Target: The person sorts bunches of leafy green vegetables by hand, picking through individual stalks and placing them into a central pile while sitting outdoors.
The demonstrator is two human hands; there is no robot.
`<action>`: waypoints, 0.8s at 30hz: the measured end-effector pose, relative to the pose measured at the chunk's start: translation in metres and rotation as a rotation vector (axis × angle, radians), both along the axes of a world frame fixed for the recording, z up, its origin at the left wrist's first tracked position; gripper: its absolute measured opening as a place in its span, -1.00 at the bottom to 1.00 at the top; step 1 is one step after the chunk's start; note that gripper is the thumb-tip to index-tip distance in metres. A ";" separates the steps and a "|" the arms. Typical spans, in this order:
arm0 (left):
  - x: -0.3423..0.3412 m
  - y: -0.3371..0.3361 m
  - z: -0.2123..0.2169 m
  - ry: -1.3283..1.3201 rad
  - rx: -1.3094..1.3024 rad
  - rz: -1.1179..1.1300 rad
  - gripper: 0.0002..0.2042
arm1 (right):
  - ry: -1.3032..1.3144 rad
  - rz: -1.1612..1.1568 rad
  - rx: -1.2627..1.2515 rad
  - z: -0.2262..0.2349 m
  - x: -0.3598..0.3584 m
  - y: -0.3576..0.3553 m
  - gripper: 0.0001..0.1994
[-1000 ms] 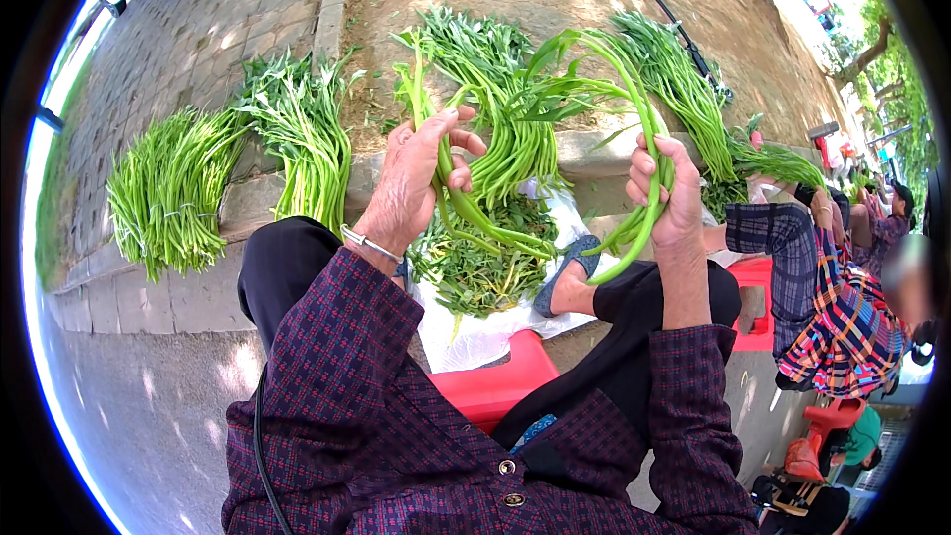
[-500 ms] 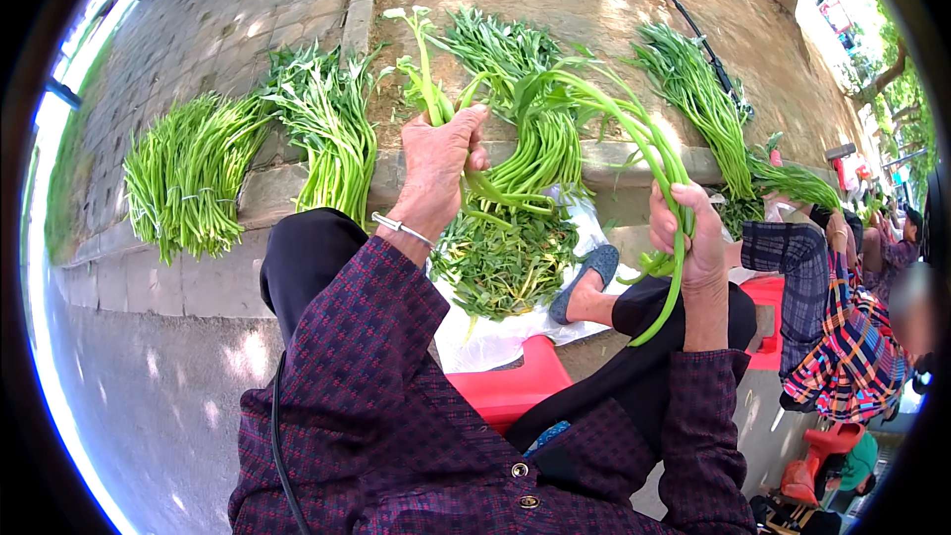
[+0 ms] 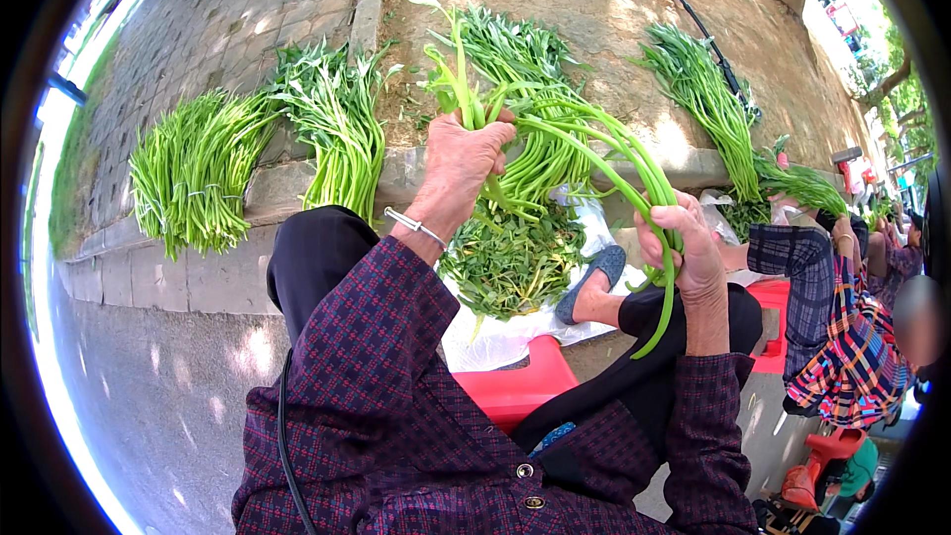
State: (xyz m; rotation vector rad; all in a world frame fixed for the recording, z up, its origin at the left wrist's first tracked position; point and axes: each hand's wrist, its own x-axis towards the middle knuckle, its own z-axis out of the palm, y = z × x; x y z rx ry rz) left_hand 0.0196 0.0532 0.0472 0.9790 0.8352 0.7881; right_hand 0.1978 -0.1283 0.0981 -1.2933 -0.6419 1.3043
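Observation:
A bundle of long green water spinach stems (image 3: 626, 160) arches between my two hands. My left hand (image 3: 459, 166), with a silver bangle at the wrist, is closed around its far part, where pale leafy shoots stick up above the fist. My right hand (image 3: 691, 250) wraps round the stems at the other end, and one loose stem hangs below it. Under the bundle, a heap of picked leaves (image 3: 520, 263) lies on a white plastic sheet (image 3: 485, 347). Behind my left hand, another bunch of water spinach (image 3: 543, 160) rests across the kerb.
Tied bunches of water spinach (image 3: 198, 173) and a leafier bunch (image 3: 342, 129) lie along the kerb to the left; another bunch (image 3: 708, 109) lies far right beside a black pole (image 3: 698, 30). A red stool (image 3: 515, 381) is between my legs. A person in plaid (image 3: 847, 357) sits at right.
My left hand has shifted a little rightward, toward my right hand. My right hand has come slightly nearer me. Both keep hold of the stems, which now lie more closely together between them.

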 end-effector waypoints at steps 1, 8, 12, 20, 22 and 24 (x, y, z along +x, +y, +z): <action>0.000 -0.001 0.000 0.003 -0.009 -0.011 -0.87 | -0.004 0.002 0.001 0.000 0.000 0.000 -0.79; 0.000 0.001 -0.005 0.043 0.002 -0.083 -0.91 | -0.061 -0.040 -0.002 0.001 0.003 0.000 -0.78; -0.004 0.005 -0.003 -0.139 -0.197 0.016 -0.91 | -0.072 -0.040 -0.007 0.004 0.010 -0.003 -0.77; -0.010 0.013 0.008 -0.213 -0.103 0.149 -0.89 | -0.175 0.043 -0.066 0.003 0.010 -0.002 -0.78; -0.010 0.011 0.008 -0.200 -0.065 0.080 -0.93 | -0.192 0.060 -0.088 0.006 0.005 0.000 -0.76; -0.008 0.008 0.009 -0.140 -0.053 0.042 -0.89 | -0.199 0.087 -0.105 0.006 0.003 0.000 -0.75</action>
